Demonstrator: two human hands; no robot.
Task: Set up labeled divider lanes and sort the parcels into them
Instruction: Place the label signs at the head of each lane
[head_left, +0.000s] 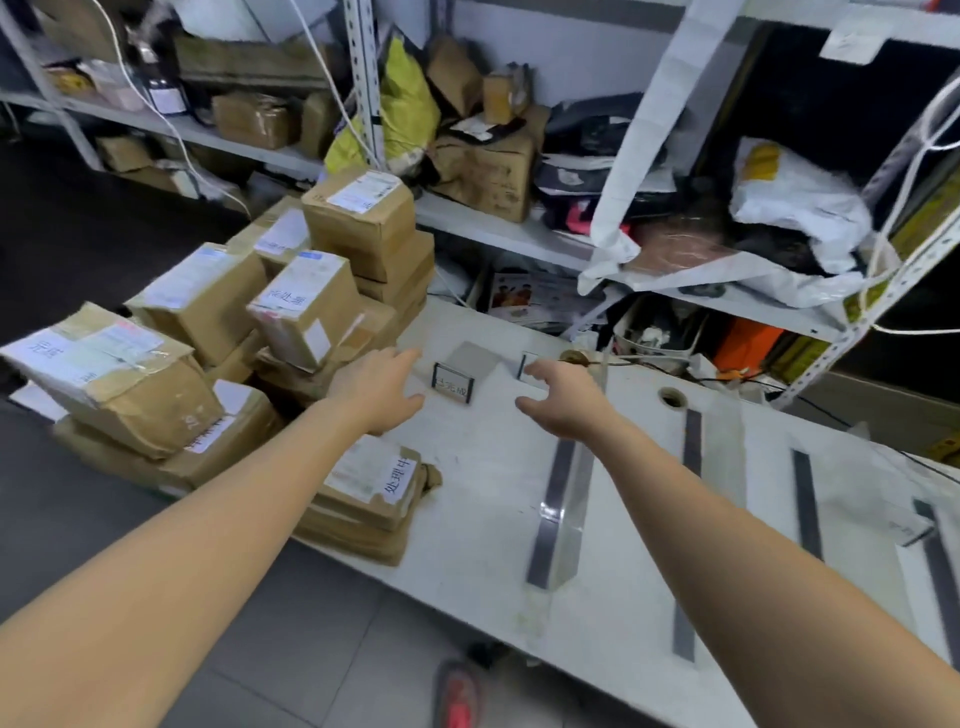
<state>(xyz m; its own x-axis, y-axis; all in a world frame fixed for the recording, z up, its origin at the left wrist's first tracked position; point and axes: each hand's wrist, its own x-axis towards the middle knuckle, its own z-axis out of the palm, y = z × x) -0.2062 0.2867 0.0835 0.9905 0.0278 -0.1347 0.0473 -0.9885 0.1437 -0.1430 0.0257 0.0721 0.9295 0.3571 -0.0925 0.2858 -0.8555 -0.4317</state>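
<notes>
A small framed label sign (453, 383) stands on the white table (483, 499), with a grey base behind it. My left hand (375, 391) hovers open just left of it, touching nothing. To the sign's right, my right hand (563, 397) is also open, close to a second small sign (529, 365) partly hidden behind its fingers. A clear divider (569, 493) lies along a grey strip on the table. Brown parcels (306, 306) with white labels are piled at the table's left end. A flat labelled parcel (371, 491) lies under my left forearm.
More grey strips (807, 501) run across the table to the right, and a round cable hole (673, 398) sits behind them. Metal shelving (519, 228) crammed with bags and boxes rises behind the table. A red shoe (457, 696) shows on the tiled floor below.
</notes>
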